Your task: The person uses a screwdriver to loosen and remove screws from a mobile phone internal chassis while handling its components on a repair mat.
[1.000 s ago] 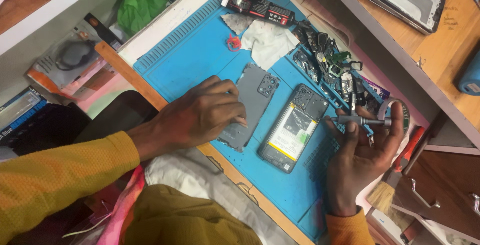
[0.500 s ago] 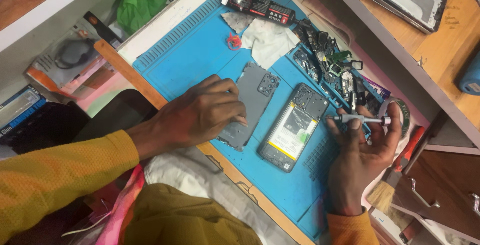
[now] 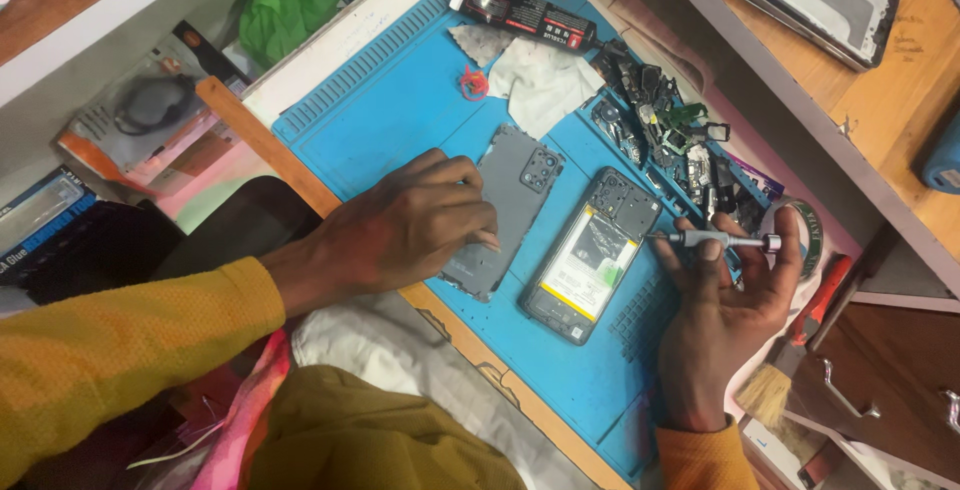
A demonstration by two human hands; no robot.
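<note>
our left hand (image 3: pixel 405 230) lies flat on the grey back cover (image 3: pixel 505 210) on the blue mat (image 3: pixel 385 115). our right hand (image 3: pixel 725 300) holds a small screwdriver (image 3: pixel 715 241), tip beside the opened phone (image 3: pixel 590 255).

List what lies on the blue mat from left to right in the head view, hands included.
left hand → grey back cover → opened phone → screwdriver held in the right hand.

I work in a phone repair workshop: a blue repair mat (image 3: pixel 400 100) covers my worktop, with an opened phone (image 3: pixel 590 255), loose parts (image 3: pixel 660 120) and a glue tube (image 3: pixel 520 12).
</note>
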